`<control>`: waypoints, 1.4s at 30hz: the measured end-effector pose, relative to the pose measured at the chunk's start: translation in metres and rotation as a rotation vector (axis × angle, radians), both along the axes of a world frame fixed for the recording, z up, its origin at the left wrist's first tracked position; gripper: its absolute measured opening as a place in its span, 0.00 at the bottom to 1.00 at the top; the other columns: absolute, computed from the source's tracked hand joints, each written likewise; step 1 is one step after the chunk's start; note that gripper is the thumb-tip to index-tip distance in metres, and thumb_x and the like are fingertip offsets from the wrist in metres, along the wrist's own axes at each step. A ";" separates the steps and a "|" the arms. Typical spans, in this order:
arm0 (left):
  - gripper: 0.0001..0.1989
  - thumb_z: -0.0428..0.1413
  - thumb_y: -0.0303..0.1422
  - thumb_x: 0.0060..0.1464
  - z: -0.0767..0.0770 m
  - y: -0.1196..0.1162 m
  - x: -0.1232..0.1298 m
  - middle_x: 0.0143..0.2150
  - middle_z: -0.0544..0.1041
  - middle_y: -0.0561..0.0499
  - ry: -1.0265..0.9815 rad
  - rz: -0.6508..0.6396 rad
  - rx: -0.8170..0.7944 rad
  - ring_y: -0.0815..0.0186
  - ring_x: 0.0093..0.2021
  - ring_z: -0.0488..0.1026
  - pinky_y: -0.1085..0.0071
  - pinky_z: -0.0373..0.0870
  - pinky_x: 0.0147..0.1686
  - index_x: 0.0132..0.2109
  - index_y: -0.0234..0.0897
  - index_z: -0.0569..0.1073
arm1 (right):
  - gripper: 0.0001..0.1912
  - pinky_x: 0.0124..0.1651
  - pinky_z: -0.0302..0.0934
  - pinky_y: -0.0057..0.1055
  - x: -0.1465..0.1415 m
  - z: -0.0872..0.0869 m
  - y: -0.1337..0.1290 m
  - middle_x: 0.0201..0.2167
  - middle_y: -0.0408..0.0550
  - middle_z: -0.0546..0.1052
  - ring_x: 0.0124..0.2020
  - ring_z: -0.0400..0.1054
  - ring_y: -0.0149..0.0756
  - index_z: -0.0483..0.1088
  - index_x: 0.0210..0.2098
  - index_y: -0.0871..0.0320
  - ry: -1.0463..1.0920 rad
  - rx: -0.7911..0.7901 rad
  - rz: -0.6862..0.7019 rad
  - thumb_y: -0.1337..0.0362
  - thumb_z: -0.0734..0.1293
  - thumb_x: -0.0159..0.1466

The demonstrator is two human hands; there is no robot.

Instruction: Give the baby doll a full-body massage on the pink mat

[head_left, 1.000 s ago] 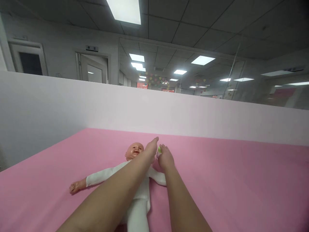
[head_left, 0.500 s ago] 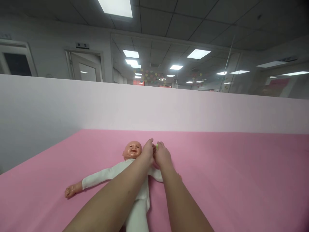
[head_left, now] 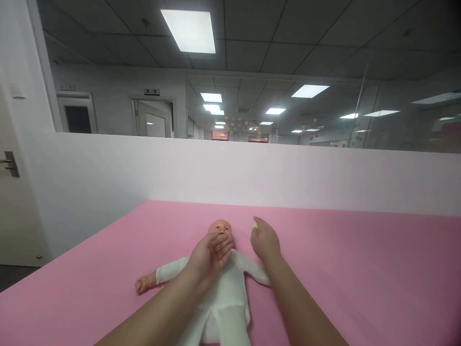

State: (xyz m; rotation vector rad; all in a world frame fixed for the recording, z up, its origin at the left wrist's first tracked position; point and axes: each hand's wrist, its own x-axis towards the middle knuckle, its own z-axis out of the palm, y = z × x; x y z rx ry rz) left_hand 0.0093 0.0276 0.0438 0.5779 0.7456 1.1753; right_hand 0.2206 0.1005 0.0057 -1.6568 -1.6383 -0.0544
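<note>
A baby doll [head_left: 230, 283] with a bare plastic head and a white cloth body lies on its back, arms spread, on a pink surface [head_left: 324, 278]. My left hand [head_left: 209, 257] is turned palm up over the doll's chest and chin, fingers loosely extended and nothing in the palm. Whether it touches the doll I cannot tell. To the right of the doll's head, my right hand [head_left: 266, 242] is closed around a small bright green thing [head_left: 255, 226]. Only a sliver of that thing shows by the thumb; the rest is hidden.
Behind the pink surface runs a low white partition [head_left: 252, 173], with a glass pane above it. On the far left stands a door with a dark handle [head_left: 11, 164]. Ceiling lights [head_left: 190, 31] shine overhead.
My hands, close together beside the doll's head before, have moved apart. My left hand has come over the doll's chin with its palm up. The camera view has turned left and upward.
</note>
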 end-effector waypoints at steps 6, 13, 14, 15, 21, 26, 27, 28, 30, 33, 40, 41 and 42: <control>0.25 0.57 0.38 0.67 -0.026 -0.030 -0.048 0.58 0.79 0.26 -0.134 0.007 -0.031 0.46 0.59 0.79 0.58 0.78 0.58 0.61 0.19 0.73 | 0.34 0.75 0.55 0.48 -0.082 -0.003 -0.098 0.71 0.56 0.67 0.71 0.61 0.50 0.59 0.75 0.61 -0.225 0.038 0.603 0.56 0.64 0.73; 0.34 0.53 0.47 0.69 -0.029 -0.040 -0.062 0.61 0.76 0.24 -0.197 0.031 -0.082 0.42 0.64 0.75 0.47 0.75 0.61 0.70 0.22 0.66 | 0.38 0.81 0.34 0.48 -0.116 0.005 -0.159 0.78 0.61 0.48 0.80 0.36 0.49 0.50 0.77 0.68 -0.349 -0.130 0.883 0.51 0.61 0.78; 0.36 0.54 0.48 0.68 -0.030 -0.040 -0.062 0.63 0.75 0.25 -0.207 0.042 -0.084 0.42 0.65 0.73 0.46 0.74 0.62 0.71 0.24 0.65 | 0.38 0.81 0.34 0.45 -0.117 0.008 -0.162 0.78 0.62 0.48 0.80 0.36 0.48 0.49 0.77 0.70 -0.367 -0.113 0.939 0.52 0.61 0.78; 0.38 0.55 0.49 0.67 -0.030 -0.041 -0.062 0.64 0.75 0.25 -0.216 0.046 -0.084 0.42 0.66 0.72 0.46 0.72 0.63 0.72 0.24 0.64 | 0.39 0.81 0.34 0.44 -0.118 0.011 -0.165 0.78 0.64 0.48 0.80 0.36 0.47 0.48 0.77 0.72 -0.385 -0.100 0.984 0.52 0.61 0.78; 0.36 0.56 0.50 0.65 -0.024 -0.059 -0.046 0.63 0.76 0.27 -0.240 0.081 -0.162 0.43 0.66 0.73 0.47 0.72 0.64 0.69 0.25 0.69 | 0.47 0.81 0.33 0.46 -0.113 0.017 -0.172 0.78 0.63 0.42 0.80 0.34 0.50 0.42 0.78 0.71 -0.364 -0.103 0.964 0.46 0.64 0.75; 0.32 0.52 0.48 0.67 -0.020 -0.054 -0.049 0.61 0.77 0.26 -0.200 0.118 -0.167 0.45 0.63 0.76 0.49 0.75 0.62 0.65 0.23 0.72 | 0.46 0.81 0.30 0.50 -0.107 0.014 -0.160 0.78 0.63 0.46 0.80 0.32 0.51 0.49 0.77 0.70 -0.361 -0.205 0.854 0.40 0.62 0.75; 0.32 0.52 0.48 0.67 -0.021 -0.051 -0.053 0.62 0.76 0.27 -0.181 0.131 -0.148 0.45 0.63 0.76 0.50 0.75 0.62 0.64 0.23 0.72 | 0.46 0.81 0.30 0.49 -0.107 0.013 -0.158 0.78 0.62 0.48 0.80 0.33 0.51 0.49 0.77 0.69 -0.357 -0.218 0.861 0.40 0.60 0.76; 0.32 0.52 0.48 0.67 -0.023 -0.047 -0.057 0.62 0.76 0.27 -0.165 0.139 -0.128 0.46 0.63 0.76 0.51 0.75 0.62 0.64 0.24 0.72 | 0.44 0.81 0.30 0.49 -0.107 0.013 -0.157 0.78 0.62 0.50 0.80 0.35 0.49 0.50 0.77 0.69 -0.354 -0.224 0.879 0.40 0.59 0.76; 0.33 0.53 0.49 0.66 -0.028 -0.041 -0.064 0.63 0.75 0.27 -0.150 0.134 -0.088 0.45 0.64 0.75 0.51 0.75 0.61 0.64 0.24 0.72 | 0.41 0.81 0.31 0.45 -0.108 0.013 -0.159 0.77 0.60 0.54 0.80 0.39 0.46 0.51 0.77 0.68 -0.353 -0.210 0.929 0.42 0.57 0.78; 0.34 0.54 0.50 0.65 -0.031 -0.040 -0.067 0.64 0.74 0.26 -0.155 0.116 -0.060 0.44 0.64 0.74 0.48 0.74 0.62 0.65 0.25 0.72 | 0.39 0.81 0.33 0.40 -0.110 0.017 -0.166 0.76 0.61 0.55 0.79 0.43 0.43 0.52 0.76 0.70 -0.348 -0.171 1.006 0.45 0.57 0.79; 0.29 0.56 0.46 0.64 -0.020 -0.059 -0.049 0.61 0.77 0.28 -0.166 0.176 -0.147 0.42 0.62 0.76 0.44 0.74 0.61 0.62 0.28 0.75 | 0.46 0.81 0.33 0.43 -0.113 0.026 -0.176 0.79 0.59 0.43 0.80 0.32 0.47 0.43 0.78 0.68 -0.313 -0.181 0.967 0.47 0.65 0.75; 0.28 0.56 0.45 0.64 -0.018 -0.060 -0.046 0.61 0.78 0.29 -0.166 0.187 -0.164 0.43 0.62 0.77 0.45 0.74 0.61 0.62 0.28 0.76 | 0.46 0.81 0.31 0.45 -0.113 0.025 -0.175 0.79 0.59 0.43 0.80 0.32 0.48 0.43 0.79 0.68 -0.319 -0.187 0.955 0.47 0.65 0.75; 0.28 0.56 0.45 0.64 -0.018 -0.061 -0.044 0.60 0.78 0.29 -0.165 0.194 -0.181 0.43 0.61 0.77 0.46 0.75 0.61 0.61 0.28 0.76 | 0.46 0.81 0.30 0.46 -0.114 0.023 -0.174 0.79 0.59 0.43 0.80 0.31 0.48 0.44 0.78 0.68 -0.322 -0.195 0.946 0.47 0.65 0.75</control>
